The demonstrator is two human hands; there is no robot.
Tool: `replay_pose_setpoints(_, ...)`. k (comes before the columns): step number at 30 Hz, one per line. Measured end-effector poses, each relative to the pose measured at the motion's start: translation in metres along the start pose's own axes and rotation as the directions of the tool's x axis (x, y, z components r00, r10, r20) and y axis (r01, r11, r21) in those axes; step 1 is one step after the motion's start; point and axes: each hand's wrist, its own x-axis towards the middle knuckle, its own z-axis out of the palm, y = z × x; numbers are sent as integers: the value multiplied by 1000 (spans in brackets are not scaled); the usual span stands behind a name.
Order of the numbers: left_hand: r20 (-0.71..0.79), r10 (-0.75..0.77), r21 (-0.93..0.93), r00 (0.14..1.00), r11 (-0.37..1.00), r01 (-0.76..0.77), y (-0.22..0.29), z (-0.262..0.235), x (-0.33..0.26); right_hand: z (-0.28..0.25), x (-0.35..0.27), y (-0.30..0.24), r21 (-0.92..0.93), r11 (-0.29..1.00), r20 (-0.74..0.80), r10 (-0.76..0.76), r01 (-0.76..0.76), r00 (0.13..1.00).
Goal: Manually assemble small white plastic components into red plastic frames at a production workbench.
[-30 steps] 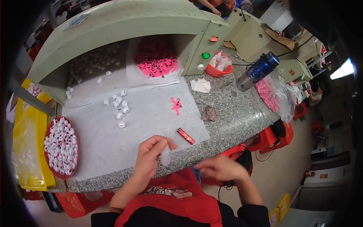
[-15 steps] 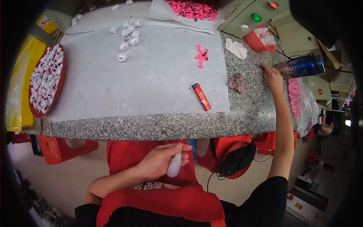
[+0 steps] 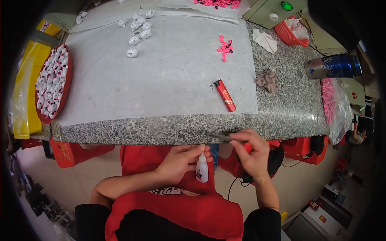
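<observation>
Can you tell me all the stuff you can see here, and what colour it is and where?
lighter: one, red, on the white sheet
white sheet: one, covers the granite table
small pink pieces: a handful, on the sheet
white pieces: several, far part of the sheet
red tray: one, left edge, full of white pieces
metal flask: one, blue and silver, lying at right
small bottle: one, white, in the left hand
thin metal tool: one, grey, in the right hand
</observation>
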Motion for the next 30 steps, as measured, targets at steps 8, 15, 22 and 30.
replay_pose_setpoints(8,-53,18,20,998,1000,-17,-1,1,6,34,-9,9,-388,866,-5,-345,316,939)
replay_pose_setpoints(15,-73,31,13,997,999,-30,-1,3,5,37,-10,3,-511,800,38,-346,316,938)
replay_pose_setpoints(22,-75,58,-12,995,998,-59,-6,2,8,37,-14,4,-417,841,20,-371,345,929)
replay_pose_setpoints(30,-74,55,-33,996,998,-57,-6,2,9,37,-10,6,-395,849,54,-359,350,932)
